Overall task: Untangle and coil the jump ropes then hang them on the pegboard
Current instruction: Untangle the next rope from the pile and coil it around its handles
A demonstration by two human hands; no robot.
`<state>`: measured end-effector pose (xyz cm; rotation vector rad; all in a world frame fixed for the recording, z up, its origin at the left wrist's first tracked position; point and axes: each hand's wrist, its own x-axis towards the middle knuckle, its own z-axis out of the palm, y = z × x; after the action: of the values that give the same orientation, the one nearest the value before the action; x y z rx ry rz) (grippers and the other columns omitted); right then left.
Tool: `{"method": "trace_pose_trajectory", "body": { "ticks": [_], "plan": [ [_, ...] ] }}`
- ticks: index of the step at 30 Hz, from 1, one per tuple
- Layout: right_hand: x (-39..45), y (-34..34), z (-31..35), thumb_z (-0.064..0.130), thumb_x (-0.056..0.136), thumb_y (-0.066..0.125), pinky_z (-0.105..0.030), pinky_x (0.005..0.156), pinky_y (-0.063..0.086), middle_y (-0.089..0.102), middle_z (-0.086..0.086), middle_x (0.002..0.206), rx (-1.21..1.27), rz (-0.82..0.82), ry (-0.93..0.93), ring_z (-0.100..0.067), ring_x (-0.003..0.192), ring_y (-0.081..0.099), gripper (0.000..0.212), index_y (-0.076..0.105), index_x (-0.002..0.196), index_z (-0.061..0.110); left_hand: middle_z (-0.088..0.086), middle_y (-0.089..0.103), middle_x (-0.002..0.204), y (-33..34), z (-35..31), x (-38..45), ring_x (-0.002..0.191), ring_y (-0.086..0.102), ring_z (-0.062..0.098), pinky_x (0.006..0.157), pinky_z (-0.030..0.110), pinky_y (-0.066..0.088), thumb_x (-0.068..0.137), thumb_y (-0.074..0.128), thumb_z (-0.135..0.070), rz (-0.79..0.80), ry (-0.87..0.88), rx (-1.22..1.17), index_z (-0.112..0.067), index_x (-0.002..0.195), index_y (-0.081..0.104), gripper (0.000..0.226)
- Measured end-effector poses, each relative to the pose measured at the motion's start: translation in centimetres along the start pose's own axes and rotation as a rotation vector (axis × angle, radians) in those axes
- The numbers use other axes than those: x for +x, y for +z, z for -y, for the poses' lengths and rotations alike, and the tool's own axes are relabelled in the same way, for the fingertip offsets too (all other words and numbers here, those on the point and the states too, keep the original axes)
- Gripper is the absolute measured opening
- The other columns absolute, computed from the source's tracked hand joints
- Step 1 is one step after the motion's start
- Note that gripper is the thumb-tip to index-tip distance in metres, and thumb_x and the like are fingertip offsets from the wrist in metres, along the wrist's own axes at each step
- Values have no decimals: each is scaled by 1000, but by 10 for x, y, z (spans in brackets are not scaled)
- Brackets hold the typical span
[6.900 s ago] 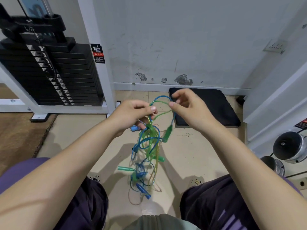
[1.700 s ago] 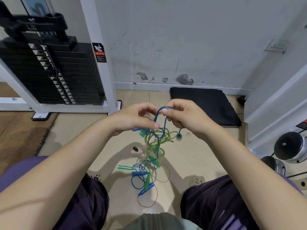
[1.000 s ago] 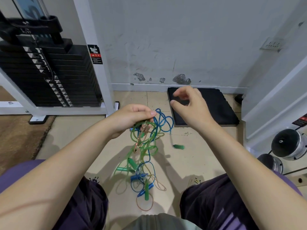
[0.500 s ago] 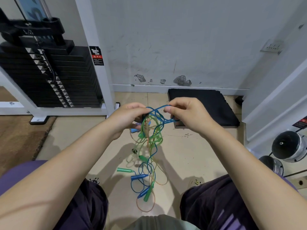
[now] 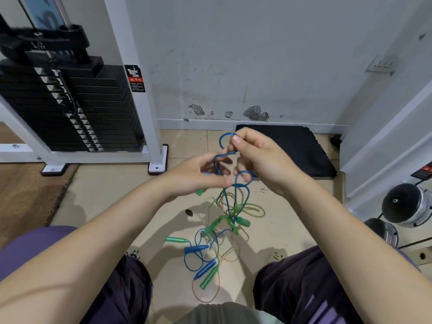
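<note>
Pinching blue rope [image 5: 225, 197] loop in right hand [image 5: 261, 160], left hand [image 5: 198, 176] gripping tangle below — feed slowly, don't yank knots tighter.

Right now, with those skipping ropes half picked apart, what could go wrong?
The right hand pinches a blue rope loop while the left hand holds strands below; pulling apart might tighten the green and blue knot hanging beneath. The handles resting on the floor could also snag more loops as the bundle lifts.
</note>
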<state>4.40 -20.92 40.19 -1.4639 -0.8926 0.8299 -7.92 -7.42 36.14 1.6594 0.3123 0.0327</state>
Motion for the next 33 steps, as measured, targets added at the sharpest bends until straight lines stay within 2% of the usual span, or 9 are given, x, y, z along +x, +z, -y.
{"method": "trace_pose_trajectory", "body": {
  "ticks": [3,6,12,16,19,22,27,30,33],
  "plan": [
    [3,-6,3,22,103,46,-28,55,47,67,-12,94,132,-38,-20,-22,51,56,18,52,88,14,14,69,92,6,6,0,83,65,12,80,29,52,87,71,-1,-36,-28,122,-14,101,61,21],
    [7,-19,0,22,103,49,-27,49,36,54,-6,74,45,-199,-17,-14,48,41,22,56,84,14,10,71,83,-4,3,4,78,65,13,72,25,46,89,69,-3,-192,6,73,-18,98,64,18],
    [11,-26,-15,28,97,60,-27,49,30,47,-6,68,-338,-221,99,-19,53,37,24,65,76,18,5,70,69,-13,-1,1,73,69,18,77,24,57,90,61,8,-368,148,-78,-19,123,55,42],
    [12,-36,-21,28,94,60,-24,51,31,52,4,61,-730,-271,124,-6,49,41,29,58,68,15,-1,51,50,-28,-10,4,46,54,15,55,28,55,88,48,9,-634,53,-360,-13,101,56,27],
    [11,-39,-20,26,98,54,-26,51,35,57,1,63,-500,-322,176,-10,41,42,29,54,70,16,0,44,55,-44,-9,5,39,39,11,46,25,41,88,47,3,-791,-23,-327,-16,89,53,20],
    [9,-29,-13,22,102,50,-29,55,44,61,-8,73,-195,-231,130,-19,48,48,26,53,77,13,2,59,68,-41,-7,2,46,50,10,46,21,41,88,64,-16,-557,-100,-58,-20,99,60,13],
    [3,-1,-11,18,104,46,-23,60,51,60,-11,81,-7,17,72,-20,59,55,23,55,85,9,-10,55,123,-14,6,0,93,63,1,76,15,49,71,88,-36,-107,-82,303,-48,126,53,66],
    [4,6,-9,18,104,45,-28,65,50,59,-11,80,111,68,29,-21,60,54,22,55,87,9,-13,55,127,-2,15,1,117,52,3,93,15,39,71,88,-40,-16,-57,440,-45,113,55,53],
    [6,2,-5,18,104,43,-31,66,51,58,-9,78,271,62,-28,-21,60,54,23,56,87,10,-3,67,117,3,21,6,112,57,9,100,17,40,78,83,-34,-6,-68,482,-25,101,72,27]
  ]
}}
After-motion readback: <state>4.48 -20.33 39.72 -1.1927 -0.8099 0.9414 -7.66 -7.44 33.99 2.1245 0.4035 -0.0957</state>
